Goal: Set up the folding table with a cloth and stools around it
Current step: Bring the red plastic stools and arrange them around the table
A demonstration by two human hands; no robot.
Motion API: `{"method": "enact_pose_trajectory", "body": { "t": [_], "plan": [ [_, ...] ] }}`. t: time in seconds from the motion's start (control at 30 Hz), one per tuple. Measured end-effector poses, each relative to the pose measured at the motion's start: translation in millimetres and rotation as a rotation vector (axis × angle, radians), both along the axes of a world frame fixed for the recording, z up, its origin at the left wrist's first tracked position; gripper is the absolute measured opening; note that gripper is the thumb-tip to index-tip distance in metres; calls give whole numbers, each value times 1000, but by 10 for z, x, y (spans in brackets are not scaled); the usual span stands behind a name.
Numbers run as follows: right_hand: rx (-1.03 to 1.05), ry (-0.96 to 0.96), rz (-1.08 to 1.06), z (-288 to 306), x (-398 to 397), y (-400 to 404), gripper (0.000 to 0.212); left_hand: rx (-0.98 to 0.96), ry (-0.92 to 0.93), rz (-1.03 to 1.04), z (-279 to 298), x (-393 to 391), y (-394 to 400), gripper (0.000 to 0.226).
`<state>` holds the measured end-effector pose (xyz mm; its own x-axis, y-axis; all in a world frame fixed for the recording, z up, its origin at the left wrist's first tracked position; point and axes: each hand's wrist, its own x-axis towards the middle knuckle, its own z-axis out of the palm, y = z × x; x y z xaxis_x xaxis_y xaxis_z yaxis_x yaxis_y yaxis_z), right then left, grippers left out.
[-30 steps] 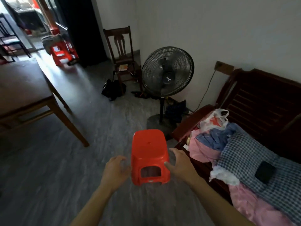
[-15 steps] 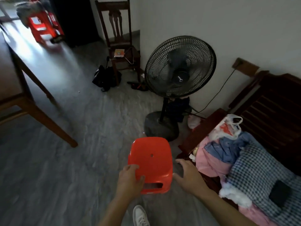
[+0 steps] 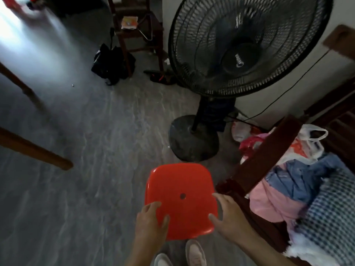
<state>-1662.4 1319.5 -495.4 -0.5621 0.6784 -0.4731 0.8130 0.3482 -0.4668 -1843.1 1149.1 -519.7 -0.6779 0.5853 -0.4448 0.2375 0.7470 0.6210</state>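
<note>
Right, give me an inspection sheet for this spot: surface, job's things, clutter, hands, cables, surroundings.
Surface: grey floor, bare in the middle.
Job's things: red stool upright, seat facing up, a small hole in it; folding table and cloth nothing seen.
Clutter: clothes and a plastic bag heaped on the wooden bench; black bag on the floor by the chair.
Hands: left hand holds the stool's near left edge, thumb on the seat; right hand at its right edge, fingers spread.
Cables: black cable running along the wall behind the fan.
Surroundings: wooden table legs at left; the person's shoes below the stool.
</note>
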Motion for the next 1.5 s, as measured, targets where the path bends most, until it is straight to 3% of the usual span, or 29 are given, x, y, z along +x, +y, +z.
{"method": "enact_pose_trajectory", "body": {
  "t": [0.2,0.43,0.57,0.8,1.0,1.5],
  "plan": [
    [-40,-90,-61,-980,-43,149,96,-67,116,-12,-913,31,281,70],
    [-63,-121,-54,-1535,-223,346,125,-180,212,-72,-1351,-53,447,106],
    [-63,-55,-109,-1629,-265,374,129,-187,82,7,-1418,-134,454,112],
    [-83,-33,-155,-1520,-300,362,129,-166,105,124,-1303,-104,557,105],
    [-65,-50,-20,-940,-423,413,127,-189,140,171,-716,-156,375,104],
    [27,44,438,1680,-1341,-476,127,-86,178,614,1807,-191,-1072,103]
  ]
}}
